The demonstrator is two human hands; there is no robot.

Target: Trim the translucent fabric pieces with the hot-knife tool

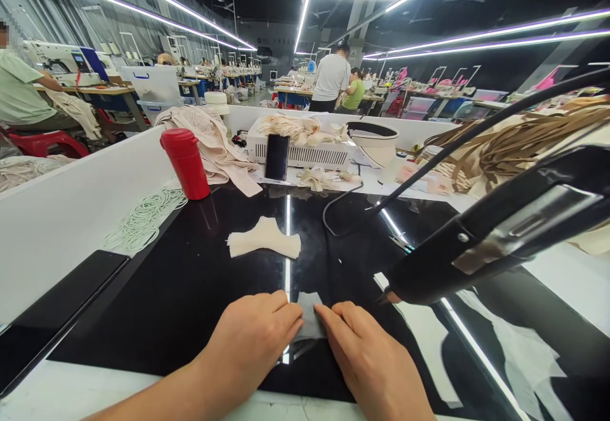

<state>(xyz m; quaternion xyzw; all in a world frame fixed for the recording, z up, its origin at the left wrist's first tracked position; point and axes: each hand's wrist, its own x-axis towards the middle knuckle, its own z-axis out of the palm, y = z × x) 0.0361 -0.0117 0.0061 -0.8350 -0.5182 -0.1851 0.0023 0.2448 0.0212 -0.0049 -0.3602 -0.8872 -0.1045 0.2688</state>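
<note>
Between my two hands lies a small pale, thin fabric piece (311, 314) on a glossy black board (190, 307). My left hand (255, 329) is closed, its fingertips pinching the left edge of the piece. At the right edge, my right hand (365, 348) is also closed, thumb and fingers pressed together on it. A stack of cream fabric cutouts (264, 238) rests farther up the board. Right of my hands are a white cut piece (424, 338) and sheer pale pieces (517, 345), the white one partly under a black handheld tool (486, 230).
A red lidded cup (185, 164) stands at the back left, near light green cord (147, 218). A phone (277, 157) leans on a white vented box (305, 152). The tool's black cable (429, 154) crosses the right side. People work at sewing tables beyond.
</note>
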